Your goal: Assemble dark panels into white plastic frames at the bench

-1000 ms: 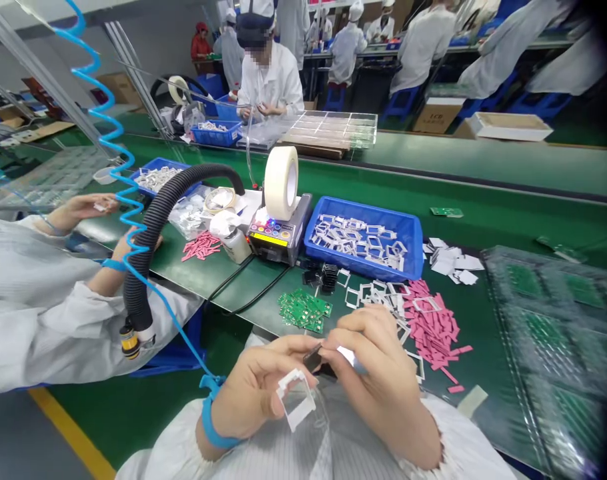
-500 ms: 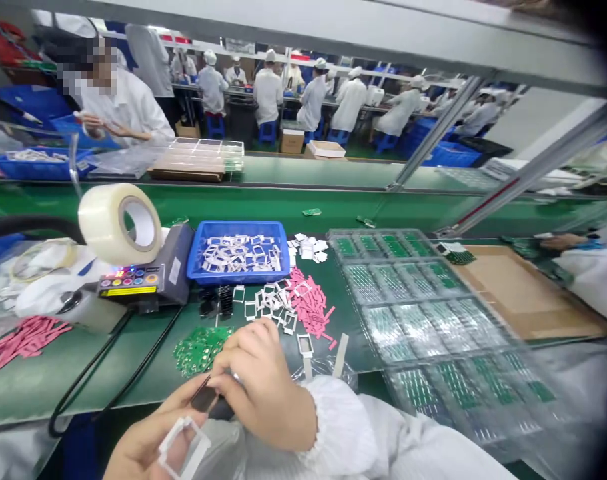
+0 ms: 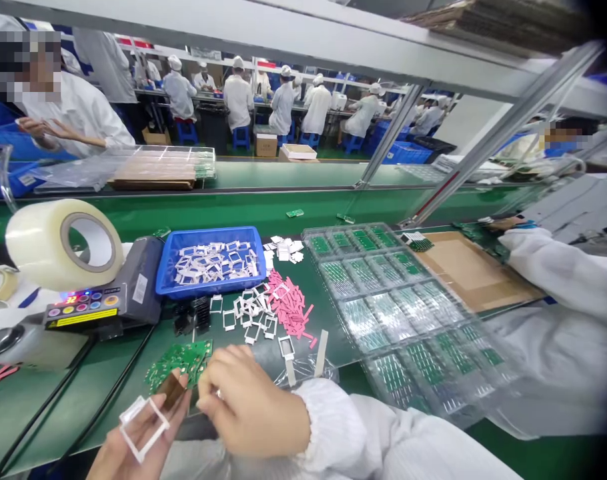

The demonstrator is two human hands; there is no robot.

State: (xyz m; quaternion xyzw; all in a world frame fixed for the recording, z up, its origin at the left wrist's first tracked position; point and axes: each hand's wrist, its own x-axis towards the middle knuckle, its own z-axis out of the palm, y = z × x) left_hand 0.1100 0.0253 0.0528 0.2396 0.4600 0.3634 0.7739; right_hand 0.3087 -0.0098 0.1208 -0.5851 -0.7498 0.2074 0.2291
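Two small parts share your left hand [image 3: 146,427]: a white frame [image 3: 132,409], tilted toward you, and a dark plate [image 3: 171,393] with a brownish sheen, lying against the fingers beyond it. The left hand is closed on both above the near edge of the worktop [image 3: 303,263]; whether any finger passes through the frame's opening cannot be told. Your right hand [image 3: 251,403] sits just beside, its thumb and forefinger drawn together near the plate; whether something small is pinched there cannot be told. For good handling, grip the plate by its edges, since its glossy face would probably take smudges, and pinch the frame lightly at a corner, as its slim sides look likely to bend. Work well clear of the green boards [image 3: 183,360] just beyond your fingers, where a dropped piece could be lost; loose frames [image 3: 253,308] and pink strips [image 3: 287,307] lie farther off, in front of the blue tray [image 3: 208,288].
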